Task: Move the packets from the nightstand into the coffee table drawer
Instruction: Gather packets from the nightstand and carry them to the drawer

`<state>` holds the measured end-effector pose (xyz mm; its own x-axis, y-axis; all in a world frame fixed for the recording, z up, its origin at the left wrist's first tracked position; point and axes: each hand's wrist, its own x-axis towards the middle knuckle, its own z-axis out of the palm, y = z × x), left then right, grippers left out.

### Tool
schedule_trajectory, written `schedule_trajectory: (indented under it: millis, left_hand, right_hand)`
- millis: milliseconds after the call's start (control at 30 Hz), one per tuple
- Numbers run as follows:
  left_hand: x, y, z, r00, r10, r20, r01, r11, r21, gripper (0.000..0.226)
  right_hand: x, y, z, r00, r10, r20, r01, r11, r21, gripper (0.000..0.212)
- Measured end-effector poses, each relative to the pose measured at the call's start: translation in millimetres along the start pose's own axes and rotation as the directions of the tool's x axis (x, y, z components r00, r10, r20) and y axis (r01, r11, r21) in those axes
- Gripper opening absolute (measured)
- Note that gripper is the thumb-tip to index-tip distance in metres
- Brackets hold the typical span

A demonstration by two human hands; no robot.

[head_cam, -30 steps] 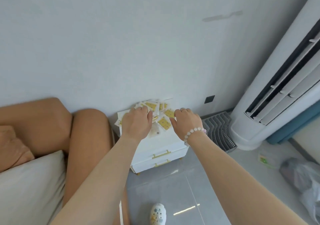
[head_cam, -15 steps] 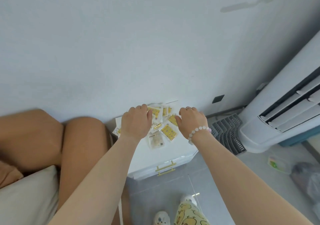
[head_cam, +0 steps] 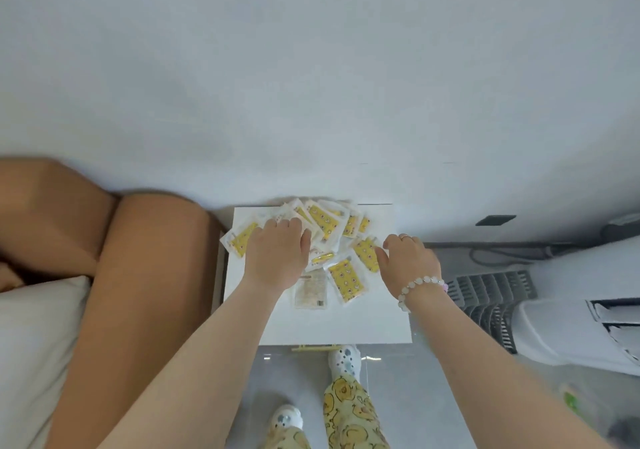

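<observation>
Several yellow-and-white packets (head_cam: 347, 279) lie scattered in a loose pile on the white nightstand (head_cam: 346, 324), mostly at its back against the wall. My left hand (head_cam: 275, 258) lies palm down on the left part of the pile, fingers curled over packets. My right hand (head_cam: 410, 261), with a bead bracelet and a ring, rests at the pile's right edge, fingertips touching a packet (head_cam: 367, 253). Neither hand has lifted anything. A pale packet (head_cam: 311, 289) lies face down near the middle.
A tan padded headboard (head_cam: 138, 275) and a white pillow (head_cam: 31, 344) are at the left. A tall white air conditioner (head_cam: 585, 310) with a grey grille (head_cam: 491, 296) stands at the right. The wall is right behind the nightstand. My feet in slippers stand on the grey floor below.
The view has moved closer and looks more steeply down on the nightstand. Both hands stay on the packet pile, now spread a little wider apart.
</observation>
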<state>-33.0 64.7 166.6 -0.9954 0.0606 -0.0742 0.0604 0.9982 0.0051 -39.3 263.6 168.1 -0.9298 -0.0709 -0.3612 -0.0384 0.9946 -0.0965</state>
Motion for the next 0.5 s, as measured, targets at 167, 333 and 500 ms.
schedule_trajectory:
  millis: [167, 333, 500]
  left_hand:
    - [11, 0, 68, 0.989, -0.089, 0.116, 0.095, 0.994, -0.045, 0.039]
    - [4, 4, 150, 0.962, -0.075, 0.261, 0.088, 0.995, -0.037, 0.039]
    - [-6, 17, 214, 0.906, -0.203, 0.372, 0.26, 0.959, -0.109, 0.038]
  right_hand:
    - [51, 14, 55, 0.993, -0.01, 0.114, 0.014, 0.999, -0.033, 0.038]
    - [95, 22, 124, 0.982, 0.006, 0.188, 0.005, 0.998, -0.057, 0.038]
    - [120, 26, 183, 0.977, 0.065, 0.205, -0.065, 0.998, -0.003, 0.041]
